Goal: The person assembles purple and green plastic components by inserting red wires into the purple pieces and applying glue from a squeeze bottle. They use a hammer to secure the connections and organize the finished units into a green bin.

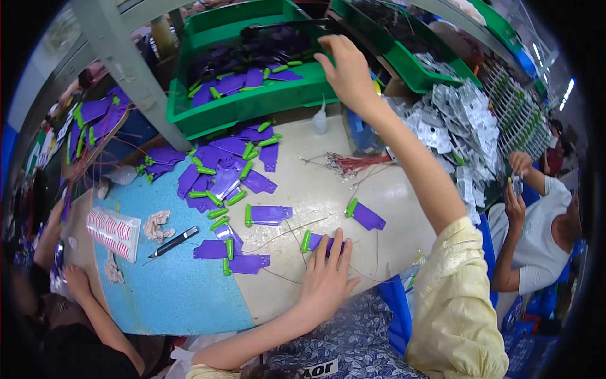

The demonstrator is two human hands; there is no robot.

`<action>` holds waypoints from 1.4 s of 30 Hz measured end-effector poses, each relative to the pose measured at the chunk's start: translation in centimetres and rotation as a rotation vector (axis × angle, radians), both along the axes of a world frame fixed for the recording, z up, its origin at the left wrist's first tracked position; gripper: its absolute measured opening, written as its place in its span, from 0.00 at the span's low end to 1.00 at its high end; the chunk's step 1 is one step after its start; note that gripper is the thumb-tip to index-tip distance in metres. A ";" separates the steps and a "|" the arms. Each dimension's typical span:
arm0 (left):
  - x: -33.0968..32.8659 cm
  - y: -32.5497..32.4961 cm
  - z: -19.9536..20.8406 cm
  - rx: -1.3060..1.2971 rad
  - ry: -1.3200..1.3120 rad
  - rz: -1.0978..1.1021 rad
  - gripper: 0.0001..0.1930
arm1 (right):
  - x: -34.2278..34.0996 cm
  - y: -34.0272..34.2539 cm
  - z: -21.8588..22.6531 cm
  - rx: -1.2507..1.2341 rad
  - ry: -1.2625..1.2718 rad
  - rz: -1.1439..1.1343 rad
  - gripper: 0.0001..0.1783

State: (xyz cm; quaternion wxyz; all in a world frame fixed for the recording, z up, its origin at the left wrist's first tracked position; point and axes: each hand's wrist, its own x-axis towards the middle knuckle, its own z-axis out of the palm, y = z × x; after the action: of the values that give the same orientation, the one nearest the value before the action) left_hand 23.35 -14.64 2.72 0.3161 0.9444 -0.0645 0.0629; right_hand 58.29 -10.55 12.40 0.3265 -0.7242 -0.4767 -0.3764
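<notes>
My left hand (325, 275) lies flat on the table, its fingers stretched over a purple plate with a green handle-like end (306, 241). My right hand (346, 71) is raised at the right end of a green bin (252, 107), thumb and fingers apart, with nothing visible between them. Purple plates with green ends lie inside the bin. Another such purple piece (368, 216) rests to the right of my left hand, a thin wire beside it. More purple pieces (270, 215) lie to the left, and several are heaped (227, 180) below the bin.
A bundle of red wires (353, 164) and a small white squeeze bottle (320, 120) sit mid-table. A utility knife (174, 242) lies on the blue mat (170, 303). Metal parts (464, 120) are piled at right. Co-workers sit at both sides; a metal post (136, 69) stands left.
</notes>
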 end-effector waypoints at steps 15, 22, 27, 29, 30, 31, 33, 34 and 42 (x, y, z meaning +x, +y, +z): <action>-8.0 16.4 1.7 0.220 -0.079 0.568 0.22 | -23.1 -1.5 -4.3 -0.469 0.331 0.406 0.10; -6.9 16.4 1.7 -0.286 -0.228 0.875 0.09 | -20.5 -3.1 -8.5 -0.612 0.812 0.292 0.14; -4.9 9.4 3.1 -0.538 -0.036 0.797 0.15 | -16.7 -2.0 -5.7 -0.298 0.555 0.337 0.10; -4.2 8.8 2.0 -0.347 0.064 0.860 0.20 | -12.0 1.0 -0.6 -0.092 0.443 0.354 0.08; -3.9 8.6 2.0 -0.201 0.086 0.848 0.21 | -8.1 2.7 0.9 0.023 0.229 0.264 0.07; -3.6 8.6 2.0 -0.049 0.110 0.838 0.23 | -3.5 4.2 2.0 -0.006 0.102 0.146 0.08; -2.9 8.1 2.4 0.112 0.060 0.803 0.24 | 7.1 5.7 2.3 -0.233 -0.079 -0.177 0.15; -2.3 7.6 2.7 0.126 -0.013 0.804 0.24 | 13.0 6.8 1.3 -0.396 -0.082 -0.225 0.16; 1.0 1.0 -0.7 -0.221 -0.102 0.182 0.24 | 16.9 14.4 0.6 -0.910 0.082 -0.503 0.19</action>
State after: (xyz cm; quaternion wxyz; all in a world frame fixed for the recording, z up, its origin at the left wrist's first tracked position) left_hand 24.38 -13.66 1.98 0.4076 0.9013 0.0129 0.1462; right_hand 75.15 3.83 12.96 -0.1034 -0.8991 -0.3903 -0.1692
